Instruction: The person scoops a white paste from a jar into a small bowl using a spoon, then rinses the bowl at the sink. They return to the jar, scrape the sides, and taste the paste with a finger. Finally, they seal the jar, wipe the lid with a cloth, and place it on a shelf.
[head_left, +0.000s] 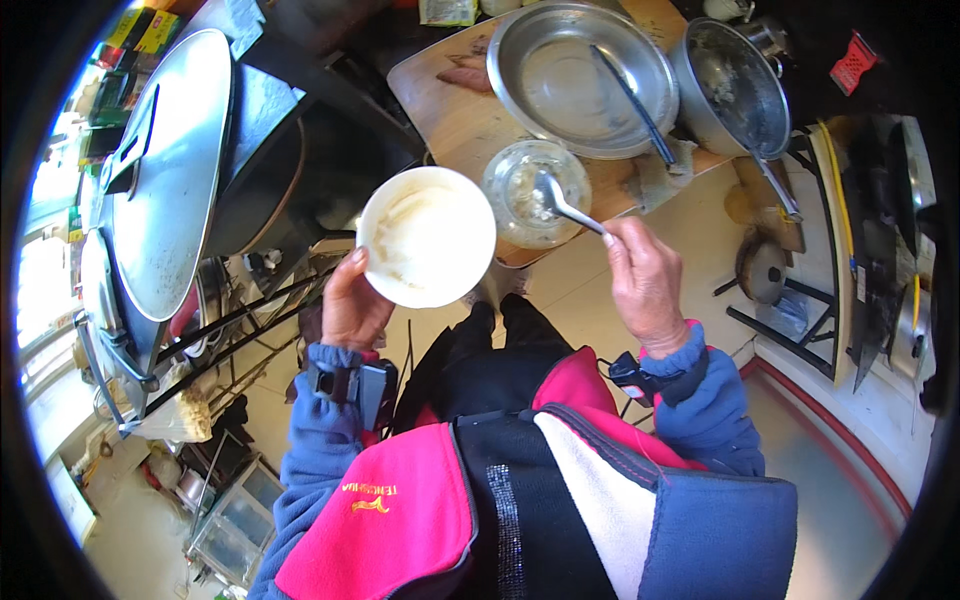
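Note:
My left hand (354, 304) grips the rim of a white bowl (431, 236), tilted so its inside faces me; pale brownish residue clings to the inner wall. In my right hand (646, 281) is a metal spoon (574, 214), held by the handle. The spoon's bowl end is over a clear glass bowl (499, 199), which holds some whitish food. That glass bowl stands at the near edge of a wooden board (457, 124). Whether the spoon touches the food, I cannot tell.
A wide steel basin (517, 82) sits behind the glass bowl, with dark chopsticks (634, 101) across it. To its right stands a metal saucepan (701, 112) with residue inside. A cloth (664, 176) lies at the board's edge. A large metal lid (176, 225) leans at left.

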